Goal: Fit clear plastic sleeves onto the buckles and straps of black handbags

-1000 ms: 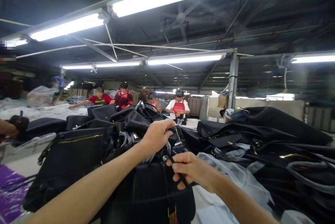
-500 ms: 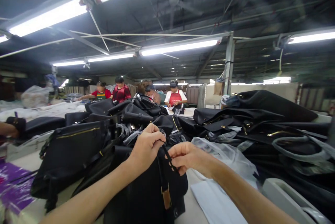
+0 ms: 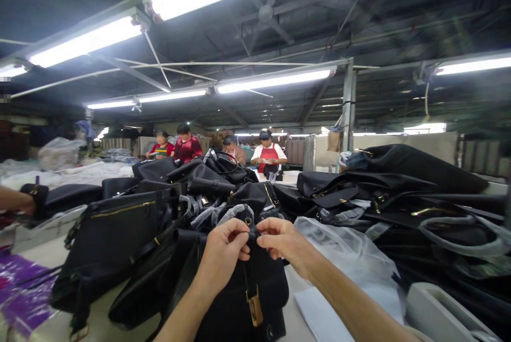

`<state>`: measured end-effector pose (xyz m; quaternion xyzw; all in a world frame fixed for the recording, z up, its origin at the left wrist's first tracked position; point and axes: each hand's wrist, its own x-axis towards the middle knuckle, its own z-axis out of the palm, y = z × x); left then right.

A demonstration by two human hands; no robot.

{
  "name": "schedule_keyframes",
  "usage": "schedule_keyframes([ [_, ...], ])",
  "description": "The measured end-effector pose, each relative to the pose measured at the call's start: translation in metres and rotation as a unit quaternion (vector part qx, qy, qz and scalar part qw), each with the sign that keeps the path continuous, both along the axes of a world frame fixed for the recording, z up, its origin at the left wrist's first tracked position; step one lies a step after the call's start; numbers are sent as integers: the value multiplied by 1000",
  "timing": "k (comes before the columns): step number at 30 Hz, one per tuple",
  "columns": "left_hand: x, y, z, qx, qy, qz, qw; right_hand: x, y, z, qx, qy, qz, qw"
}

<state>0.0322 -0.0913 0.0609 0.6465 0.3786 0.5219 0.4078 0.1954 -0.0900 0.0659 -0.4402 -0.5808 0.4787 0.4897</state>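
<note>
A black bag (image 3: 223, 302) stands in front of me, its flap facing up towards me. A thin black strap (image 3: 246, 275) runs down its front to a gold-coloured clasp (image 3: 254, 307). At the top of the bag, just below a small gold ring (image 3: 248, 221), my left hand (image 3: 224, 249) is closed in a pinch on the strap. My right hand (image 3: 285, 241) pinches the same strap from the other side, fingertips close to the left ones. The bit between the fingertips is mostly hidden. Clear-wrapped handles (image 3: 237, 213) lie just behind.
Black bags are heaped left (image 3: 115, 241), behind and right (image 3: 383, 193). A clear plastic bag (image 3: 339, 246) and a pale sheet (image 3: 319, 312) lie to my right, beside a grey plastic holder (image 3: 435, 310). Several people (image 3: 269, 155) work beyond. Another person's arm (image 3: 16, 201) reaches in at left.
My hands have come down slightly and closer together at the top of the bag. The strap, slanting between them before, now hangs straighter down the front.
</note>
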Motion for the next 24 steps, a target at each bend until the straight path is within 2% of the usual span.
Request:
schedule_keyframes([
  [4, 4, 0, -1, -13, -25, 3, 1000, -5, 2, -8, 29, 26, -16, 999],
  [11, 7, 5, -11, -16, -85, 28, 996, -10, 1, -16, -1, 102, -16, 995],
  [14, 9, 7, -9, -21, -58, 43, 997, -10, 0, -17, -6, 106, -47, 993],
  [19, 13, 9, -3, -79, -5, 30, 996, -9, -1, -20, -2, 109, -37, 993],
  [24, 13, 14, -8, -39, 35, 43, 998, -7, -4, -20, -28, 144, -45, 988],
])
